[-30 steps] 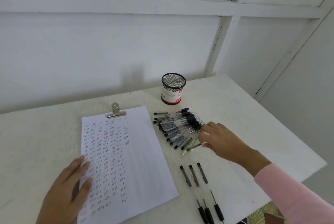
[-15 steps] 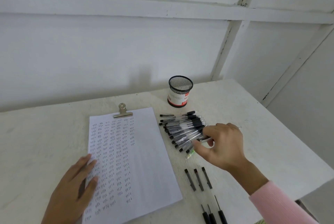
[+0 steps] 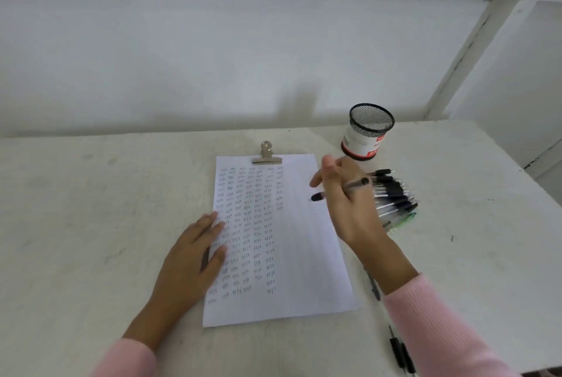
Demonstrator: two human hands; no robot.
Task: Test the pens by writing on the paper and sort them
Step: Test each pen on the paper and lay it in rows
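Gripping a pen [image 3: 352, 186] around the middle of its barrel, the right hand [image 3: 349, 212] hangs over the far right part of the paper [image 3: 304, 255], where the sheet is not yet marked. The left hand [image 3: 188, 261] lies flat with straight fingers on the paper's left edge, pressing it to the table [image 3: 91, 224].

The pen's long axis runs nearly left to right. One dark end points left and slightly near, over the sheet, and the other points right toward the pile of pens [image 3: 395, 197]. I cannot tell whether the left end is a cap or the tip.

It looks like a light, stiff plastic stick with a smooth barrel that may slip, so a hold closer to the writing end should steady it.

The pile lies just right of the sheet, with a mesh cup [image 3: 369, 133] beyond it. A clip [image 3: 266, 154] holds the paper's far edge.
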